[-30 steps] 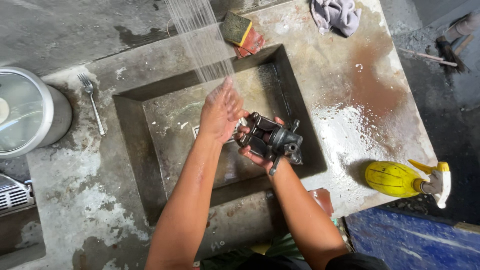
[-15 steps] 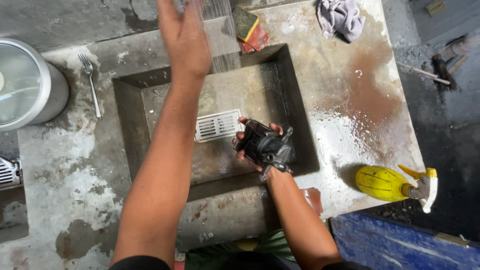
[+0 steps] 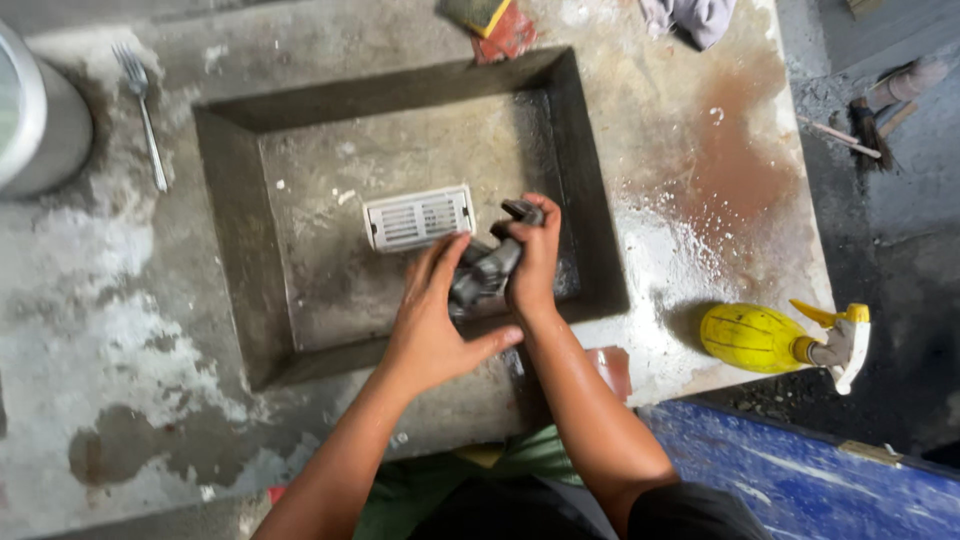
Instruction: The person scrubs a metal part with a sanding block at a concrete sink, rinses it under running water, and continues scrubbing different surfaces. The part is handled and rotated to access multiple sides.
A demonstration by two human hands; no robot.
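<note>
Over the near right part of a square concrete sink [image 3: 235,240], both my hands hold a dark, wet metal part [image 3: 490,268]. My right hand [image 3: 533,262] is wrapped around its right side and top. My left hand [image 3: 432,318] lies against its left side with fingers spread over it. A white slotted drain cover [image 3: 418,216] lies on the sink floor just behind my hands. No water is running.
A fork [image 3: 142,110] and a white round pot [image 3: 35,105] sit left of the sink. A sponge [image 3: 490,18] and a grey rag [image 3: 690,15] lie behind it. A yellow spray bottle [image 3: 775,340] rests at the right edge, above a blue panel [image 3: 820,480].
The water stream has stopped. My left hand came back down from the far edge of the sink to the metal part. The view shifted, showing the drain cover.
</note>
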